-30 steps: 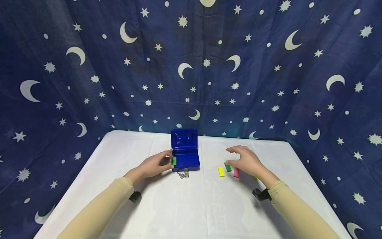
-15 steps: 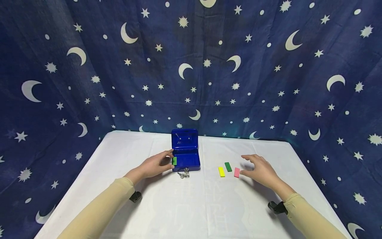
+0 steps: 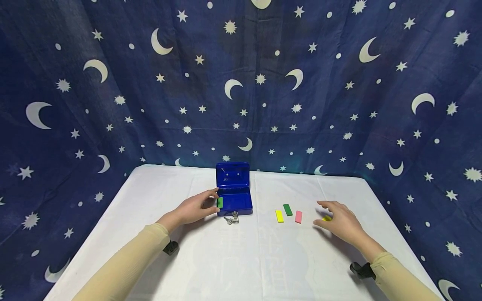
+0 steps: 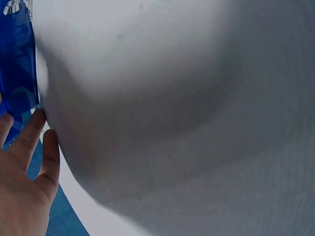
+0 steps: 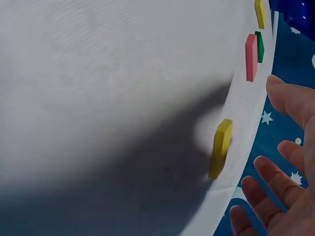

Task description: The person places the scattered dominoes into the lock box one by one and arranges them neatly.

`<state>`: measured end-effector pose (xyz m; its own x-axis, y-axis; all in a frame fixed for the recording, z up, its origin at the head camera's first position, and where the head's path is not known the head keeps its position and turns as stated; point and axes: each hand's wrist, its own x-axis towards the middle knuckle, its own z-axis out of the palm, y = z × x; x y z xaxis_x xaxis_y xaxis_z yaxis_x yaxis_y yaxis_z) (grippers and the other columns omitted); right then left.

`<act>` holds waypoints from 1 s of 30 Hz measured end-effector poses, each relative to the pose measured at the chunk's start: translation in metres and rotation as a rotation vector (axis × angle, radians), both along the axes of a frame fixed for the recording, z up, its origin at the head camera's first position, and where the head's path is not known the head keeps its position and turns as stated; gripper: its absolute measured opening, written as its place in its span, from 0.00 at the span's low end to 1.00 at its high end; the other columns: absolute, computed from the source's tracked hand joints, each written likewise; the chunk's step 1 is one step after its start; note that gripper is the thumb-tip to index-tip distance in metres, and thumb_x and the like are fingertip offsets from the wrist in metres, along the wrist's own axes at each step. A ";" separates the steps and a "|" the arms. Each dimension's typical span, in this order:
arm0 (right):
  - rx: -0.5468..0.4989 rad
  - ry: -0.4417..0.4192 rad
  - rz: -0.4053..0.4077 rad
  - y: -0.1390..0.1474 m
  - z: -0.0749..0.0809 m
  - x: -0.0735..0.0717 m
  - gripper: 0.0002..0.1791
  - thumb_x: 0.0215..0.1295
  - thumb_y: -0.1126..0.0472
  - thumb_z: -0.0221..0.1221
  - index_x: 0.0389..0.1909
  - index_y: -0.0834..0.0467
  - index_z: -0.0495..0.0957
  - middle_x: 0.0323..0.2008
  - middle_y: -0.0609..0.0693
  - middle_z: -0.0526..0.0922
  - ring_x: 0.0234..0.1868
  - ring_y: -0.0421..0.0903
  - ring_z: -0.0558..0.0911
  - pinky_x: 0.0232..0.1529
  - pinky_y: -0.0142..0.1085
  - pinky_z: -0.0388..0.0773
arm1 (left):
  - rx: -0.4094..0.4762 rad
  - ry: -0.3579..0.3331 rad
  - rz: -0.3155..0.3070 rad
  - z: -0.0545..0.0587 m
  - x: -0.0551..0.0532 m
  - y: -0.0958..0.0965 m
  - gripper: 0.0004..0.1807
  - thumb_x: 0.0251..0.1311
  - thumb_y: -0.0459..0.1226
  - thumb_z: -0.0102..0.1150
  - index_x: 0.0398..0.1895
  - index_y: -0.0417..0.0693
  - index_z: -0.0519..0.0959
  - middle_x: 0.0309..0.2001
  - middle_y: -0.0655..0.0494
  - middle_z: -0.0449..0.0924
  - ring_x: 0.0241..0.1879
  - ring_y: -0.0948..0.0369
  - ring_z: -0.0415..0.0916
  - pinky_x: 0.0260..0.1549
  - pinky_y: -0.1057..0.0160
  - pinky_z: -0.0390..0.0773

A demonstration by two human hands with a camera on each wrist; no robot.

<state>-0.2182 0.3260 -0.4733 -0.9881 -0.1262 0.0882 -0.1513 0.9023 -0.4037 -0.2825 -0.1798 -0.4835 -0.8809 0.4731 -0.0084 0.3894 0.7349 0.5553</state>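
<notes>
A blue metal cash box [image 3: 241, 207] stands with its lid [image 3: 232, 175] raised. At its left end my left hand [image 3: 193, 207] touches the side, thumb near the front corner and index finger toward the hinge. In the left wrist view, fairly straight fingers [image 4: 33, 128] reach the blue box edge. A light green block [image 3: 220, 202] shows inside the box at that end. My right hand [image 3: 340, 221] hovers with spread fingers around a yellow block [image 3: 326, 218], holding nothing. The right wrist view shows this yellow block [image 5: 221, 150] lying on the cloth, apart from the fingers.
Between box and right hand lie another yellow block [image 3: 279, 216], a dark green block [image 3: 288, 210] and a pink block [image 3: 298, 217]. Keys [image 3: 228, 220] hang at the box's front latch [image 3: 235, 217]. A starry blue curtain [image 3: 241, 83] rises behind the white-covered table [image 3: 241, 267].
My right hand has moved right, from over the green and pink blocks to the far yellow block, uncovering the pink one. The left hand and box have stayed put.
</notes>
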 end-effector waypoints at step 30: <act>-0.043 -0.042 -0.232 0.017 -0.021 0.024 0.45 0.56 0.37 0.72 0.63 0.66 0.74 0.59 0.73 0.74 0.57 0.72 0.70 0.49 0.67 0.67 | 0.004 -0.002 -0.002 0.001 -0.001 0.001 0.27 0.69 0.58 0.60 0.65 0.59 0.74 0.79 0.64 0.57 0.74 0.53 0.61 0.68 0.41 0.65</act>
<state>-0.1942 0.3434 -0.4940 -0.9931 0.1073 0.0468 0.0755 0.8926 -0.4445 -0.2835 -0.1788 -0.4827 -0.8798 0.4753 -0.0082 0.3901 0.7317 0.5590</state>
